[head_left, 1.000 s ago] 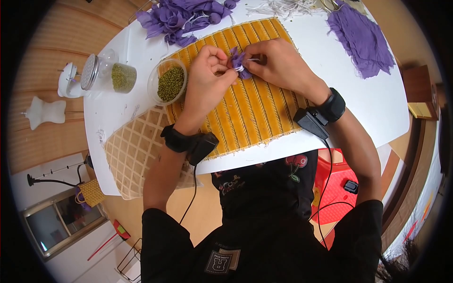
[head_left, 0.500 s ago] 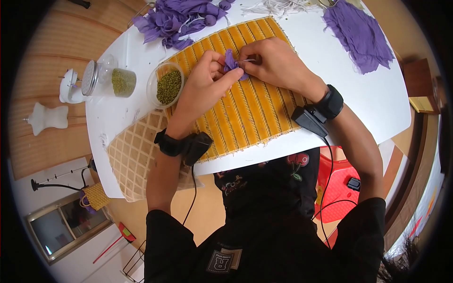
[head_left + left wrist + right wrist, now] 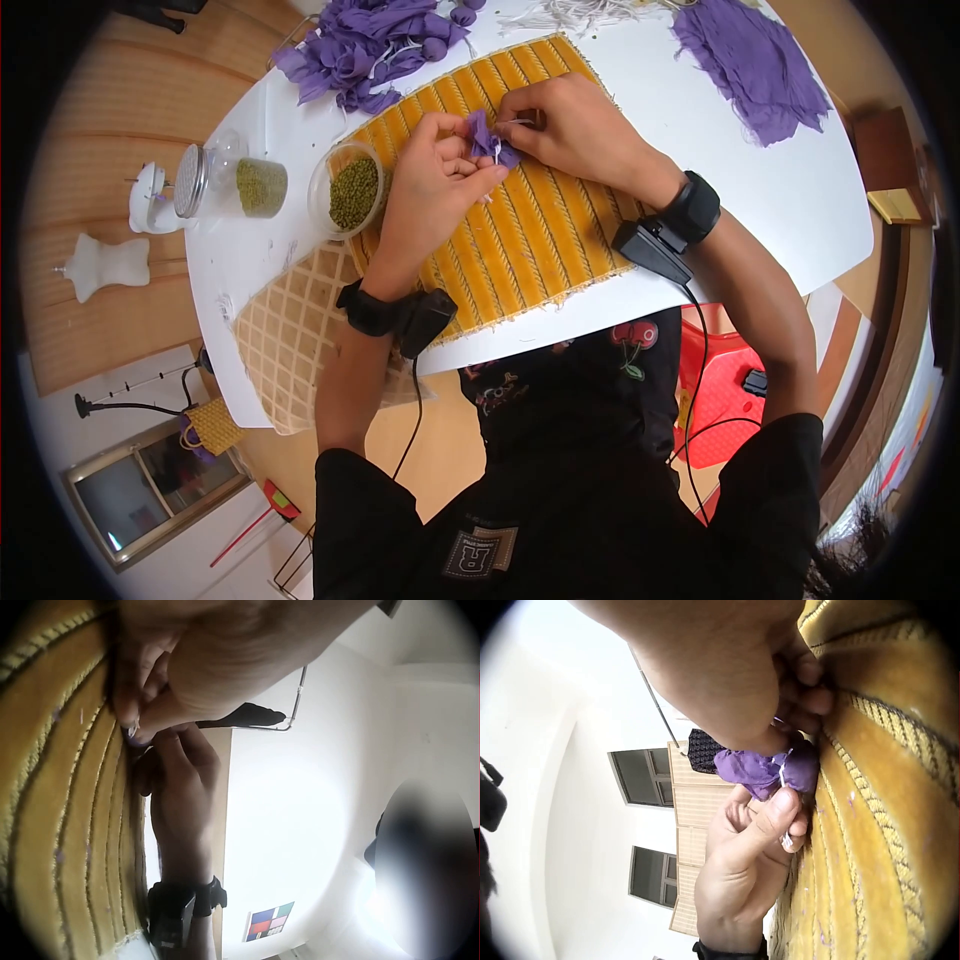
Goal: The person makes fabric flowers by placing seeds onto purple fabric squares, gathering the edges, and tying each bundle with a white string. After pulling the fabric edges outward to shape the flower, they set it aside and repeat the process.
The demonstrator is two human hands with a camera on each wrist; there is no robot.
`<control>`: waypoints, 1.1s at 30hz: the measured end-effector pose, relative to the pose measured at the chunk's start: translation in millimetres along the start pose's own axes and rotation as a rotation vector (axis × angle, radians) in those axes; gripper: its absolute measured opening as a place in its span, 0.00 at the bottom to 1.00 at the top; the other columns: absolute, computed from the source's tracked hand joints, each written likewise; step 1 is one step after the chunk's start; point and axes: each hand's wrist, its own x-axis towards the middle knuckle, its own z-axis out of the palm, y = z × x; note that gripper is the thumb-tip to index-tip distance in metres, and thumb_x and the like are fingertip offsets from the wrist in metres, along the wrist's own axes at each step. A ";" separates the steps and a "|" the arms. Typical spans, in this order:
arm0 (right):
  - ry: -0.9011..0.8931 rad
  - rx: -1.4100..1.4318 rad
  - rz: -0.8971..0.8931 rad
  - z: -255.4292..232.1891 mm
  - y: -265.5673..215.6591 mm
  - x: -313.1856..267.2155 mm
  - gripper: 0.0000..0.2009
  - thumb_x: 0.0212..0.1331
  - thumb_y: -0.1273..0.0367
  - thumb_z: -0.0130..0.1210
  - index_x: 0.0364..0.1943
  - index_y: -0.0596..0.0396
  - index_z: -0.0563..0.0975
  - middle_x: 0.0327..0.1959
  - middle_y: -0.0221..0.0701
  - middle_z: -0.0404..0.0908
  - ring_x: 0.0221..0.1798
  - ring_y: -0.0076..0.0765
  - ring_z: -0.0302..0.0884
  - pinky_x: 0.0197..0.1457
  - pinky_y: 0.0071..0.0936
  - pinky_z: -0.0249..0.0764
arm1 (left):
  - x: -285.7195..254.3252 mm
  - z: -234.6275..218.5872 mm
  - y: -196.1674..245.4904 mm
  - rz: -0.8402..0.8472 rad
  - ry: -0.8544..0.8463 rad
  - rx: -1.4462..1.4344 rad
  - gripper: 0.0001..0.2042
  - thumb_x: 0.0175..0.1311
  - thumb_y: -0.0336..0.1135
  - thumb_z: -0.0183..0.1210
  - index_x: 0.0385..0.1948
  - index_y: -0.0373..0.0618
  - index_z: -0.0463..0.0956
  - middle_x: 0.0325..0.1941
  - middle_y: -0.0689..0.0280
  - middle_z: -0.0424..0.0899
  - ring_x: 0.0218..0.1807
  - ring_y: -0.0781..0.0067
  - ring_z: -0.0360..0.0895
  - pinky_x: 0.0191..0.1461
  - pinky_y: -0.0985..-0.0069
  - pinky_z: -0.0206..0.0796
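A small purple cloth bundle (image 3: 484,132), tied round with white string (image 3: 784,778), is between both hands just over the yellow striped mat (image 3: 520,240). My left hand (image 3: 432,185) holds the bundle from its left side, and its thumb and finger pinch a tail of the string, as the right wrist view shows. From the other side my right hand (image 3: 575,130) pinches another stretch of string beside the cloth, fingers curled. A rounded purple knob (image 3: 804,766) of the bundle shows below the string, near the mat. The right fingertips are partly hidden in the right wrist view.
A clear tub (image 3: 322,205) of green beans stands left of the mat, beside a jar (image 3: 262,188) of them. Purple cloth (image 3: 360,45) is heaped at the back, with white strings (image 3: 570,14) nearby. Flat purple cloth (image 3: 755,75) lies back right; a lattice-patterned mat (image 3: 300,330) lies front left.
The bundle has turned a little and shifted left in the head view. My left thumb covered the string half a second ago; now it sits lower and the string shows again.
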 end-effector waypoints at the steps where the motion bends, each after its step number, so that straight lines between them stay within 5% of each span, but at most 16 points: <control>1: 0.002 0.001 0.001 0.5 0.3 -0.1 0.07 0.51 0.69 0.59 0.31 0.58 0.82 0.27 0.42 0.82 0.32 0.49 0.80 0.40 0.36 0.75 | -0.5 -0.1 0.7 0.000 -0.002 0.002 0.19 0.55 0.19 0.62 0.45 0.39 0.63 0.33 0.63 0.78 0.33 0.82 0.76 0.34 0.85 0.70; 9: 0.054 0.013 0.032 2.8 1.4 -1.4 0.07 0.52 0.70 0.58 0.31 0.59 0.82 0.28 0.42 0.83 0.32 0.47 0.81 0.41 0.35 0.76 | -5.5 0.1 11.5 -0.056 -0.115 0.063 0.17 0.56 0.16 0.59 0.46 0.37 0.66 0.40 0.64 0.79 0.44 0.81 0.77 0.49 0.84 0.69; 16: 0.058 0.030 0.059 3.7 3.0 0.5 0.08 0.52 0.69 0.58 0.30 0.59 0.83 0.28 0.42 0.83 0.31 0.47 0.81 0.40 0.35 0.76 | -5.6 -1.2 11.3 -0.061 -0.146 0.065 0.15 0.56 0.16 0.59 0.44 0.37 0.68 0.41 0.63 0.80 0.45 0.80 0.77 0.51 0.83 0.69; 24: -0.025 0.154 0.083 1.8 2.0 -0.4 0.07 0.51 0.69 0.62 0.31 0.57 0.84 0.25 0.39 0.83 0.27 0.41 0.80 0.37 0.31 0.75 | 0.7 -2.9 -0.4 0.129 -0.149 0.067 0.11 0.57 0.16 0.58 0.42 0.31 0.76 0.40 0.63 0.80 0.44 0.80 0.78 0.49 0.85 0.71; 33: -0.099 0.318 0.135 -1.4 9.3 2.6 0.06 0.52 0.71 0.62 0.33 0.56 0.85 0.26 0.36 0.84 0.28 0.34 0.80 0.37 0.27 0.75 | -1.6 2.8 1.6 0.097 -0.121 0.044 0.12 0.59 0.16 0.55 0.45 0.31 0.78 0.41 0.63 0.82 0.44 0.79 0.79 0.47 0.85 0.71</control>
